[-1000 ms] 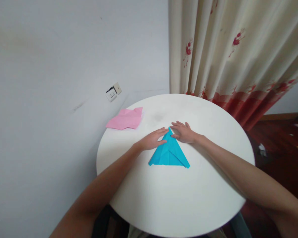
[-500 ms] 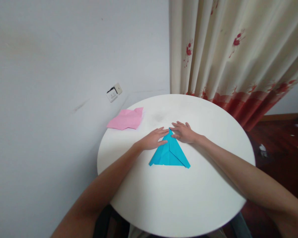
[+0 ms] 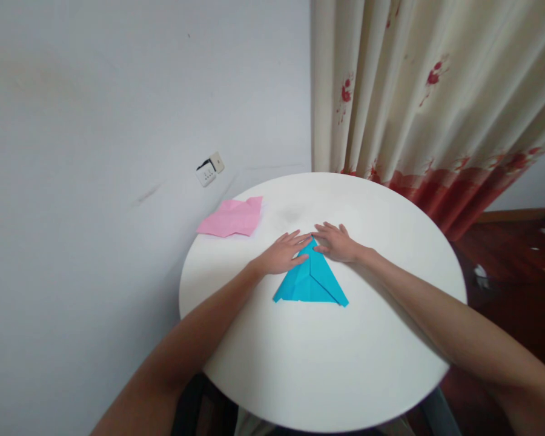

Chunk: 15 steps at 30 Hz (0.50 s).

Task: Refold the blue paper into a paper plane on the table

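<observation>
A folded blue sheet of paper (image 3: 310,280) lies flat on the white table, shaped like a triangle with its point facing away from me. Fold lines run down its middle, and small tabs stick out at both lower corners. My left hand (image 3: 282,253) rests open along the paper's upper left edge, fingertips near the point and thumb on the sheet. On the other side, my right hand (image 3: 336,242) lies open with fingers spread, its fingertips touching the paper close to the point. The fingers cover part of the tip.
A creased pink sheet of paper (image 3: 232,218) lies at the table's back left edge. The round white table (image 3: 327,363) stands against the wall, which carries a power socket (image 3: 206,174). A floral curtain (image 3: 418,97) hangs behind on the right.
My left hand has slid slightly toward the paper's point, its fingertips now closer to my right hand. The right hand and the blue paper look almost unmoved.
</observation>
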Each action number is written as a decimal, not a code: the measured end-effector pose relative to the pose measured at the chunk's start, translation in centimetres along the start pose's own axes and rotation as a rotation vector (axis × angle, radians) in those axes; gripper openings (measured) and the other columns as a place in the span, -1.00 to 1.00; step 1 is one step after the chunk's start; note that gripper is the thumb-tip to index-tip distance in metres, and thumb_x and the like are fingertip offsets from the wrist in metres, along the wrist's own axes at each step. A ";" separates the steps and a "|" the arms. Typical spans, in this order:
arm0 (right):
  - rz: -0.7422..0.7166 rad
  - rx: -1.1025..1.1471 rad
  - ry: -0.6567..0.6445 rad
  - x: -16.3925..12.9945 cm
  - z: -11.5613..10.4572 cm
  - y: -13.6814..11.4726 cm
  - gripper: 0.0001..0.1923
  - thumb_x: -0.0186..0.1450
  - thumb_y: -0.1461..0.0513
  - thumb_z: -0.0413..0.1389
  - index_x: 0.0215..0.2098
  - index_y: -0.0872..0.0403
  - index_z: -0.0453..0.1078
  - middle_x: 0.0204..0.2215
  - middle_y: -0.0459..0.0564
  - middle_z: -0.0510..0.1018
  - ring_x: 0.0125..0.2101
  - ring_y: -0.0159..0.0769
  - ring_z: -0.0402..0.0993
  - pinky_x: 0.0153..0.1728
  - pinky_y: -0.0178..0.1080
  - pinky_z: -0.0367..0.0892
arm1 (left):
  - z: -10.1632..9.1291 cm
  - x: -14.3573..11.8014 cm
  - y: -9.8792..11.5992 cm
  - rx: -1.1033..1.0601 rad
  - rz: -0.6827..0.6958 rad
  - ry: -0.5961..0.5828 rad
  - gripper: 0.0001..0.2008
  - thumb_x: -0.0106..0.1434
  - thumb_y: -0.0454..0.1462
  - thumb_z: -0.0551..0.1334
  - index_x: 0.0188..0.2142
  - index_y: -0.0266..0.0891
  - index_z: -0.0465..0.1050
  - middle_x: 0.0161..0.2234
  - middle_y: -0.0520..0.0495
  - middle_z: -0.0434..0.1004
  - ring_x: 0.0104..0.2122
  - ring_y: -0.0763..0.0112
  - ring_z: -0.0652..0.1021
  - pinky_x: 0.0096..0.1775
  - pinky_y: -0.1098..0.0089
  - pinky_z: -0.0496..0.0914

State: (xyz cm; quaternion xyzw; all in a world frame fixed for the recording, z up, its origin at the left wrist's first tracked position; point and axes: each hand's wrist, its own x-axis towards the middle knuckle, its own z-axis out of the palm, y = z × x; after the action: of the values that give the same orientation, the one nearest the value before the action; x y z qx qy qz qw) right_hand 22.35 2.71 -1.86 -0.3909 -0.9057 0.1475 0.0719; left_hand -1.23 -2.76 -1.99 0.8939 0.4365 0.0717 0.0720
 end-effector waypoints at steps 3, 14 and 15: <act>0.007 0.023 0.020 0.1 0.2 0.1 -0.41 0.41 0.01 0.10 0.37 -0.12 0.19 0.41 0.15 0.11 0.41 0.16 -0.11 0.25 0.46 -0.16 | 0.2 0.1 -0.1 -0.001 -0.008 -0.015 -0.39 0.49 0.05 -0.03 0.43 -0.02 -0.01 0.44 -0.04 0.00 0.43 0.08 -0.01 0.37 0.00 -0.09; 0.023 0.080 0.071 -0.1 0.2 0.1 -0.48 0.37 0.02 0.17 0.25 -0.05 0.33 0.38 0.13 0.18 0.40 0.13 -0.07 0.27 0.42 -0.14 | -1.0 -0.2 -0.7 -0.055 0.046 -0.220 -0.04 0.29 0.28 0.07 0.47 -0.05 -0.27 0.48 -0.10 -0.32 0.44 -0.05 -0.24 0.35 -0.08 -0.29; 0.024 0.081 0.075 -0.1 0.2 0.1 -0.49 0.37 0.02 0.17 0.24 -0.05 0.34 0.38 0.14 0.19 0.40 0.13 -0.07 0.27 0.42 -0.15 | -1.2 -0.2 -0.7 -0.059 0.057 -0.244 0.02 0.25 0.30 0.11 0.47 -0.05 -0.30 0.48 -0.11 -0.36 0.43 -0.08 -0.26 0.35 -0.09 -0.31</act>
State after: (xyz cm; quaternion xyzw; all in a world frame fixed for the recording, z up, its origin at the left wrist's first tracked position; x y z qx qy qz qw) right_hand 22.45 2.68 -2.12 -0.4038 -0.8909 0.1700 0.1197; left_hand -2.16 -2.45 -0.96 0.9055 0.3967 -0.0227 0.1485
